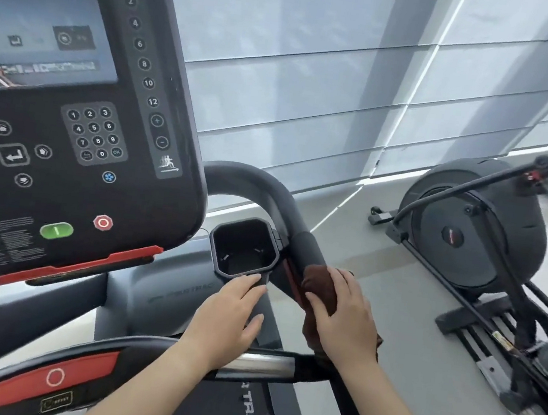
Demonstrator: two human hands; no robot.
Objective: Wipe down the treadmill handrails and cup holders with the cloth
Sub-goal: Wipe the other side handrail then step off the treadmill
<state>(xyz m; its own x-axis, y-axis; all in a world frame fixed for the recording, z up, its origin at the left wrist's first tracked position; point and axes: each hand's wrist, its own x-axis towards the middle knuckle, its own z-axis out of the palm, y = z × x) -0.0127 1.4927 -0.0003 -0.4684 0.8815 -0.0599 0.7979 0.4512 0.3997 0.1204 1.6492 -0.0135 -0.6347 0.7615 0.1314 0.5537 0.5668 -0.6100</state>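
Note:
The black right handrail (292, 230) curves down from behind the console toward me. My right hand (345, 319) presses a dark brown cloth (319, 287) around this rail, fingers wrapped over it. An empty black cup holder (216, 246) sits just left of the rail. Flat and with fingers apart, my left hand (229, 319) rests below the cup holder, fingertips touching its near rim. A chrome front crossbar (263, 364) runs under both wrists.
The treadmill console (78, 135) with screen, keypad, a green start button and a red stop button fills the upper left. A red stop panel (55, 377) sits on the lower bar. An elliptical machine (470, 228) stands to the right. Window blinds lie behind.

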